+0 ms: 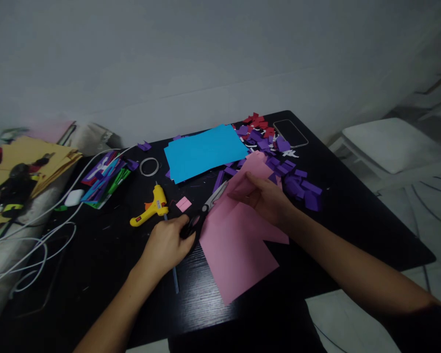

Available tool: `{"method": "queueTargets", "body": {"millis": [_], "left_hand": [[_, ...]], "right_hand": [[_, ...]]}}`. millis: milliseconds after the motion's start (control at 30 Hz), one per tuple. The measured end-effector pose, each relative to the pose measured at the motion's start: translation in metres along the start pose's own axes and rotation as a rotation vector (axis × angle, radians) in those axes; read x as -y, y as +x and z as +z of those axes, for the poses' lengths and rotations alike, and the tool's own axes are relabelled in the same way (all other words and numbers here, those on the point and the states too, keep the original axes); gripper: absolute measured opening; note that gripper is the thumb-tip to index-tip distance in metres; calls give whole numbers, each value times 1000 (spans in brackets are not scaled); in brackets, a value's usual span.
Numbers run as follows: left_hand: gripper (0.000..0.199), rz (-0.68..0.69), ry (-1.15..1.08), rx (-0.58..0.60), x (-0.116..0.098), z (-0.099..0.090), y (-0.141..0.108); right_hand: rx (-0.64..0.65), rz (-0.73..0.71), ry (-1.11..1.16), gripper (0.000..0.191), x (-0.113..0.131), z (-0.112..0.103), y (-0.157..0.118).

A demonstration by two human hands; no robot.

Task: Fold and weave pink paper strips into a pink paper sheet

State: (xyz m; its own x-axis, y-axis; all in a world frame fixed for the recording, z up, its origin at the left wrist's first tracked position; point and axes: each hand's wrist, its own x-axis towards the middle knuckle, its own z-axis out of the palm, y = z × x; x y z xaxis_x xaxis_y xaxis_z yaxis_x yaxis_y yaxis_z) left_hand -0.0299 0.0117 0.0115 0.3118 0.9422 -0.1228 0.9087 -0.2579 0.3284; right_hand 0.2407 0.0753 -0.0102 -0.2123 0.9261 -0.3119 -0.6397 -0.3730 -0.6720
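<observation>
My left hand (169, 243) grips the black handles of a pair of scissors (205, 208), whose blades point up and to the right against a sheet of pink paper (238, 250). The sheet is partly cut or folded, and its lower part hangs toward the table's near edge. Pinched between the fingers of my right hand (266, 198) is the upper part of that sheet. Left of the scissors lies a small creased pink paper square (183, 204). A yellow glue gun (153, 206) rests farther left, with a glue stick (175, 279) below it.
Blue sheets (206, 152) lie at the back of the black table (360, 235). Purple paper pieces (297, 181) and red ones (255, 120) are heaped to the right. A tape ring (149, 166), folded colored strips (108, 179) and white cables (46, 245) are on the left. A white stool (389, 142) stands right.
</observation>
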Motion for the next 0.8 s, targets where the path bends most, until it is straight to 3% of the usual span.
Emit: {"method": "queueTargets", "body": {"millis": [800], "left_hand": [[17, -11, 36, 25, 0, -1, 0]], "right_hand": [[-1, 7, -21, 15, 0, -1, -1]]}}
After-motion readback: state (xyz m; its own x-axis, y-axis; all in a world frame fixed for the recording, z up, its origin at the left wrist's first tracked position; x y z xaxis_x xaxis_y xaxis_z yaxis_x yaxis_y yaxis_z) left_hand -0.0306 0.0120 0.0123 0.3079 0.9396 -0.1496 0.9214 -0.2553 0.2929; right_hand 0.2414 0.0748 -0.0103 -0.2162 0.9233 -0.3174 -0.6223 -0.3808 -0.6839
